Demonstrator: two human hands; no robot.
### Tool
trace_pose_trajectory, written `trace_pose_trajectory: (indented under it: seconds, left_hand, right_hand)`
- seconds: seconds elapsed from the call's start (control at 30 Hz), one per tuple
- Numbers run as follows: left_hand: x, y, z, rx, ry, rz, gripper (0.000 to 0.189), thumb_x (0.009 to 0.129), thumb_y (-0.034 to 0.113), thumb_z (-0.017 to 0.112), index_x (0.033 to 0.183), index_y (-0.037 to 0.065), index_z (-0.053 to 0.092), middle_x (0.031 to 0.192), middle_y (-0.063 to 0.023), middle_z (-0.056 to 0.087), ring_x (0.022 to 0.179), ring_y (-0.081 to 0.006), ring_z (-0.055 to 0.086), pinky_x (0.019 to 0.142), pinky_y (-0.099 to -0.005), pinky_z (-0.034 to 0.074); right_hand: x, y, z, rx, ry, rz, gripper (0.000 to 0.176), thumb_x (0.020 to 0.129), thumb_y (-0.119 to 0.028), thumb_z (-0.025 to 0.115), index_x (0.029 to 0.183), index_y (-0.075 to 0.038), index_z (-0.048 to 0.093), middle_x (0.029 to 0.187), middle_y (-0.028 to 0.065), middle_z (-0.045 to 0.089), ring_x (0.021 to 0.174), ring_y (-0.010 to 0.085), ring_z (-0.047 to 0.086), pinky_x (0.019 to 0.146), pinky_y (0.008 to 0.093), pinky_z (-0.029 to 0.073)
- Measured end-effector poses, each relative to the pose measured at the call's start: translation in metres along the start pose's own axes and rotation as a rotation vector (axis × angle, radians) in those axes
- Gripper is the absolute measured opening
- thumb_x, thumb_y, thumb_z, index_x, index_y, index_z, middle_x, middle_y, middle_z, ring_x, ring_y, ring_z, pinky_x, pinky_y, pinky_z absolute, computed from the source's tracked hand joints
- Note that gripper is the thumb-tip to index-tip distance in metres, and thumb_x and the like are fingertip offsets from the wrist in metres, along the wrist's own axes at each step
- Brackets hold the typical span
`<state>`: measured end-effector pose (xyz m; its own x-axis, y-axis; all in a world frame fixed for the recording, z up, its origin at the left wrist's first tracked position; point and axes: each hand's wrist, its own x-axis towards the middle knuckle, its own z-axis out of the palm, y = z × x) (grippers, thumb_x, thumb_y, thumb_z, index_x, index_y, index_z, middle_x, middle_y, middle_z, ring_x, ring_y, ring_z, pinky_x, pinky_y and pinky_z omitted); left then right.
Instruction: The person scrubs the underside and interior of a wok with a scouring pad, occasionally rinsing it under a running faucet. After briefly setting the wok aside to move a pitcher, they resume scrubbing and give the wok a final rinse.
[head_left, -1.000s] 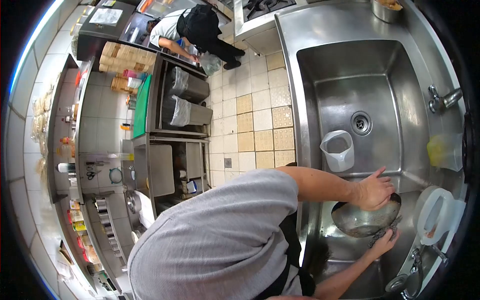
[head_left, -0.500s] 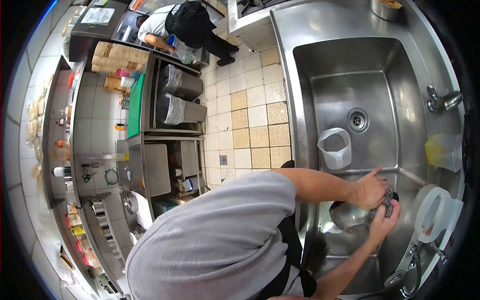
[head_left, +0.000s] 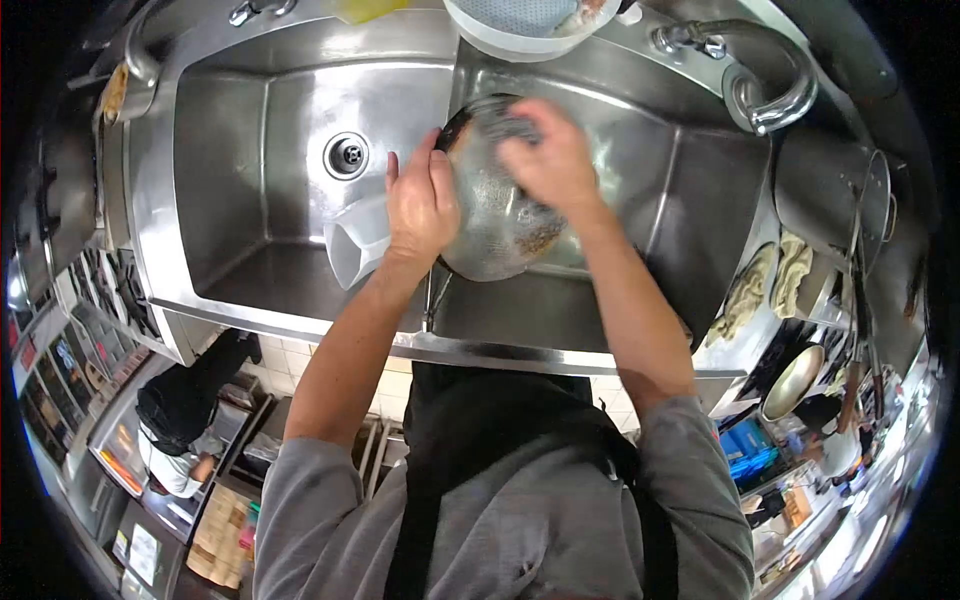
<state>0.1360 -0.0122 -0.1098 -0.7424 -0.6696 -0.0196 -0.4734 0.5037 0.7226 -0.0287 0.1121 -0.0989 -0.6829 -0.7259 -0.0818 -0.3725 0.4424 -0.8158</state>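
One metal bowl [head_left: 487, 205], tilted over the double sink [head_left: 220, 200], is gripped at its edge by the fingers of the left hand [head_left: 425, 208], apparently for steadiness against the grey scouring pad [head_left: 507, 125] bunched in the right hand's [head_left: 555, 160] fingers.

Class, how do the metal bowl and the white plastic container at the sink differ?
The metal bowl is larger, round and grey with brown patches; the white plastic container is smaller and angular. The left hand holds the bowl's edge and the right hand holds a grey scourer to it; neither hand holds the container. Both are at the sink.
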Motion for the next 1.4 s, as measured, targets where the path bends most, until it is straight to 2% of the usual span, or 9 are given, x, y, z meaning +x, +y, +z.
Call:
trace_pose_trajectory:
  seconds: [0.03,0.17,0.33,0.53,0.67,0.83,0.93,1.07,1.4]
  left_hand:
    - [0.001,0.003,-0.003,-0.029,-0.018,-0.035,0.048,0.104,0.023,0.039,0.138,-0.006,0.055,0.080,-0.0175,0.071,0.102,-0.0407,0.067,0.120,-0.0598,0.023]
    - [0.002,0.008,-0.002,-0.037,-0.054,-0.072,0.048,0.104,0.024,0.038,0.138,-0.006,0.055,0.090,-0.0210,0.073,0.104,-0.0397,0.067,0.120,-0.0577,0.024]
    - [0.001,0.002,0.005,-0.236,-0.007,-0.152,0.053,0.105,0.029,0.039,0.138,-0.010,0.054,0.106,-0.0292,0.069,0.105,-0.0369,0.067,0.110,-0.0419,0.042]
    - [0.002,0.006,0.009,-0.401,0.037,-0.188,0.056,0.107,0.030,0.043,0.144,-0.011,0.047,0.140,-0.0223,0.058,0.128,-0.0286,0.055,0.110,-0.0348,0.040]
    - [-0.003,0.029,0.008,-0.439,-0.042,-0.309,0.070,0.103,0.038,0.062,0.148,-0.012,0.041,0.141,-0.0205,0.057,0.128,-0.0252,0.054,0.111,-0.0332,0.039]
    - [-0.027,0.097,0.020,-0.609,0.133,-0.482,0.081,0.096,0.030,0.074,0.152,-0.012,0.033,0.142,-0.0213,0.055,0.127,-0.0235,0.053,0.108,-0.0331,0.040]
    - [-0.032,0.080,0.027,-0.380,0.192,-0.331,0.078,0.096,0.034,0.071,0.150,-0.012,0.038,0.147,-0.0208,0.051,0.132,-0.0260,0.050,0.112,-0.0340,0.038]
    - [-0.007,0.037,0.012,-0.166,0.091,-0.202,0.076,0.096,0.034,0.072,0.147,-0.014,0.043,0.143,-0.0214,0.056,0.127,-0.0262,0.055,0.109,-0.0336,0.041]
    - [0.073,0.017,0.023,-0.589,-0.035,-0.153,0.068,0.097,0.022,0.072,0.150,-0.009,0.043,0.131,-0.0187,0.065,0.115,-0.0195,0.062,0.098,-0.0286,0.048]
  right_hand:
    - [-0.005,0.023,0.002,0.228,0.059,0.292,0.043,0.080,-0.027,0.068,0.117,-0.006,0.069,0.112,0.0171,0.072,0.105,0.0305,0.069,0.091,0.0411,0.055]
    - [-0.012,0.058,0.001,0.090,0.246,0.466,0.045,0.079,-0.028,0.067,0.119,-0.005,0.068,0.113,0.0179,0.072,0.105,0.0309,0.070,0.092,0.0420,0.055]
    - [-0.011,-0.018,0.016,0.087,0.228,-0.141,0.035,0.076,-0.023,0.073,0.106,-0.008,0.066,0.101,0.0139,0.068,0.091,0.0378,0.065,0.082,0.0431,0.054]
    - [-0.107,0.018,0.020,0.137,0.345,-0.199,0.030,0.070,-0.010,0.072,0.097,-0.004,0.060,0.089,0.0131,0.058,0.089,0.0327,0.061,0.084,0.0416,0.051]
    - [-0.112,0.089,0.018,0.344,0.381,0.289,0.040,0.079,-0.021,0.069,0.112,0.000,0.063,0.107,0.0223,0.068,0.102,0.0400,0.065,0.094,0.0457,0.052]
    - [-0.067,0.101,-0.028,0.196,0.296,0.362,0.049,0.083,-0.027,0.067,0.123,0.001,0.063,0.106,0.0234,0.070,0.097,0.0353,0.067,0.090,0.0399,0.053]
    - [-0.069,0.072,-0.036,0.176,0.180,0.420,0.045,0.084,-0.026,0.068,0.121,-0.001,0.064,0.102,0.0208,0.073,0.093,0.0303,0.069,0.085,0.0387,0.053]
    - [-0.081,0.017,-0.011,0.186,0.221,-0.026,0.033,0.075,-0.021,0.074,0.103,-0.008,0.065,0.101,0.0143,0.069,0.095,0.0338,0.066,0.082,0.0423,0.054]
    - [-0.035,-0.010,0.011,0.139,0.359,-0.173,0.031,0.072,-0.022,0.075,0.098,-0.012,0.062,0.093,0.0094,0.063,0.093,0.0343,0.063,0.075,0.0454,0.053]
